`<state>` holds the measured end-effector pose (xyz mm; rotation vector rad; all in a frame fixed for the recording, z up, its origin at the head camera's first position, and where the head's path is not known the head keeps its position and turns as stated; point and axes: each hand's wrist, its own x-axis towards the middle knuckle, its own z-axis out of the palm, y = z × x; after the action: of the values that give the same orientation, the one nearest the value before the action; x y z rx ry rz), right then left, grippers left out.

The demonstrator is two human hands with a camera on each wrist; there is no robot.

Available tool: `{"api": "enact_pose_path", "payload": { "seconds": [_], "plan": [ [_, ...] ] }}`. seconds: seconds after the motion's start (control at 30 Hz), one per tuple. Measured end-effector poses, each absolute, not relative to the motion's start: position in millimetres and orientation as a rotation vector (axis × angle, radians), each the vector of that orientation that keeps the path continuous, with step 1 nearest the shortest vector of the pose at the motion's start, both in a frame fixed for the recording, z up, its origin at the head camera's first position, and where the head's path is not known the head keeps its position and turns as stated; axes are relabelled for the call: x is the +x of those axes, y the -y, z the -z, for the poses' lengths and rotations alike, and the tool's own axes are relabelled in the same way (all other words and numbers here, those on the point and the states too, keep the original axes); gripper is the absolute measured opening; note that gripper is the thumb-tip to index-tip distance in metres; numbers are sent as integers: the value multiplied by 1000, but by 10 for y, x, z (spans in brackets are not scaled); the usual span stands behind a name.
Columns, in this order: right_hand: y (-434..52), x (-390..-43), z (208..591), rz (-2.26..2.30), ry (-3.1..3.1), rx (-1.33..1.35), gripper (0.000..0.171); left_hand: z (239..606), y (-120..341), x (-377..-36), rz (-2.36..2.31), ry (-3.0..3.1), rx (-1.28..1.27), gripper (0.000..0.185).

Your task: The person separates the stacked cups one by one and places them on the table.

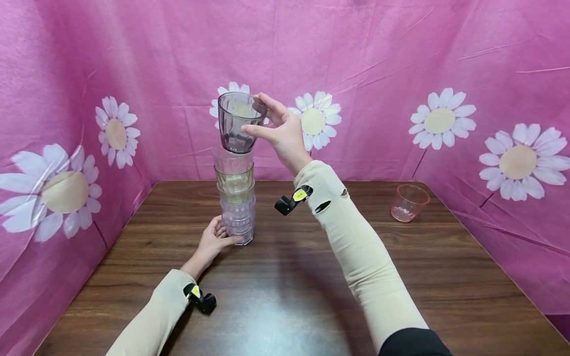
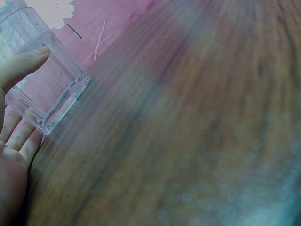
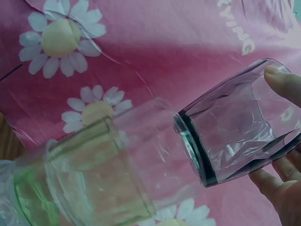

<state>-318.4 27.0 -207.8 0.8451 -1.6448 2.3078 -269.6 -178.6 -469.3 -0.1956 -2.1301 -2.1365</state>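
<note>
My right hand (image 1: 285, 133) pinches a dark grey see-through cup (image 1: 238, 121) near its rim, thumb in front and fingers behind. The cup stands upright at the mouth of a tall stack of clear cups (image 1: 238, 217); whether its base touches the top cup, I cannot tell. A greenish cup (image 3: 94, 174) sits in the upper part of the stack, below a clear top cup (image 3: 160, 155). Down at the table, my left hand (image 1: 215, 242) holds the bottom cup (image 2: 47, 84), its thumb on the near side and fingers around the far side.
A pink see-through cup (image 1: 408, 203) stands alone at the right rear of the brown wooden table (image 1: 320, 277). Pink cloth (image 1: 365, 49) with white daisies hangs close behind and on both sides. Small black wrist cameras (image 1: 289, 201) jut from both sleeves.
</note>
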Motion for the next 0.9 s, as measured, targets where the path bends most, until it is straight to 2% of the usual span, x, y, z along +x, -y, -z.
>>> {"api": "enact_pose_path", "payload": {
  "seconds": [0.53, 0.9],
  "plan": [
    [-723, -3343, 2217, -2286, 1534, 727, 74, 4712, 1795, -2706, 2144, 2130, -192, 71],
    [-1013, -3430, 2648, -2309, 1630, 552, 75, 4706, 1798, -2712, 2154, 2125, -178, 71]
  ]
}}
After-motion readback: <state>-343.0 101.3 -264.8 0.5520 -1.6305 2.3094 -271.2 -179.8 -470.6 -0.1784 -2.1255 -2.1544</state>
